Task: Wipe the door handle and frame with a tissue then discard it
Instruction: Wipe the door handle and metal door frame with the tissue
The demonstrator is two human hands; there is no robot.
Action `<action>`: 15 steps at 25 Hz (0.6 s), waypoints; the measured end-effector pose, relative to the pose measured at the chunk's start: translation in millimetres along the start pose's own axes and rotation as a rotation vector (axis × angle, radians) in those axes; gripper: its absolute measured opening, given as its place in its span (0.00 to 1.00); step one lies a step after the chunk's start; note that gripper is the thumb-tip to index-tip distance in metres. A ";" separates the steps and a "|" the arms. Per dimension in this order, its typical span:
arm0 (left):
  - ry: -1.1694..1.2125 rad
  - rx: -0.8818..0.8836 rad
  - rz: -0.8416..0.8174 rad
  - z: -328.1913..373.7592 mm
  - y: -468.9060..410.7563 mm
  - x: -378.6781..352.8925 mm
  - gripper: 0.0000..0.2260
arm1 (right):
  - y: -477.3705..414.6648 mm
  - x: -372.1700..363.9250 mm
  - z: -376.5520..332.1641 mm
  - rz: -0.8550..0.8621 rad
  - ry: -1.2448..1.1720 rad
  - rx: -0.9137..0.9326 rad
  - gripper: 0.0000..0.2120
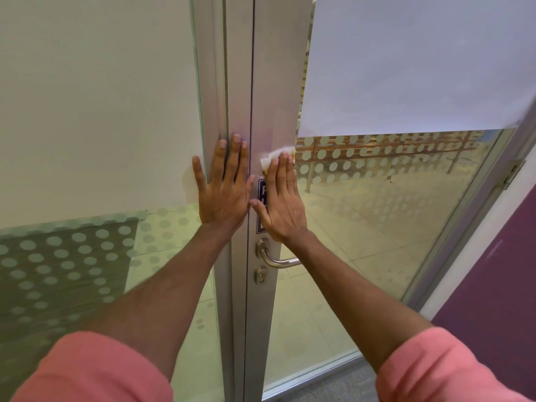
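left hand [223, 187] flat, fingers straight on frame [236, 68] | right hand [285, 204] fingers straight, pressing tissue [271, 158], mostly hidden

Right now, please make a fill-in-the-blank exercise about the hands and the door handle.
1. The right hand presses a white ___ against the door frame.
2. The left hand lies flat and holds ___.
3. The door handle sits ___ the right hand.
Missing words: tissue; nothing; below.

Left hand [224, 187] flat, fingers straight and spread, pointing up; right hand [285, 204] just beside it (thumbs close together), flat too, fingers together, pointing up.
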State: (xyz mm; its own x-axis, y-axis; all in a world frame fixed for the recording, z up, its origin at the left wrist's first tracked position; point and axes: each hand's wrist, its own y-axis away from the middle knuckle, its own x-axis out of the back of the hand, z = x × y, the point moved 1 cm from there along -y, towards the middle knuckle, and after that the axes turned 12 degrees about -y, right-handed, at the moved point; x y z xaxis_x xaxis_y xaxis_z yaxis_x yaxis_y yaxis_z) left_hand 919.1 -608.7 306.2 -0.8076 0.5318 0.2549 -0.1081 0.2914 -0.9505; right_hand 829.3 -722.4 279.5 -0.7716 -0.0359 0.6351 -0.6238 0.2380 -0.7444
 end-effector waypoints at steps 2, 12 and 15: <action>-0.010 0.000 0.002 0.4 1.1 -0.2 0.28 | 4.9 -7.2 -0.7 -0.001 -0.012 0.013 0.41; 0.013 0.004 0.027 0.6 3.4 -5.0 0.28 | 27.5 0.0 20.8 -0.192 0.116 0.218 0.40; 0.027 0.013 0.035 0.9 2.8 -4.6 0.28 | -1.0 6.0 11.3 -0.116 0.079 0.223 0.39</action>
State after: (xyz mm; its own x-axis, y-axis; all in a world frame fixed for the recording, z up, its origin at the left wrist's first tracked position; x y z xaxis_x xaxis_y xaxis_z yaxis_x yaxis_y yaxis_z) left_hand 922.0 -611.0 302.2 -0.7952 0.5628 0.2258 -0.0874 0.2620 -0.9611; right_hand 823.8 -733.9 281.7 -0.6870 0.0272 0.7262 -0.7260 0.0164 -0.6875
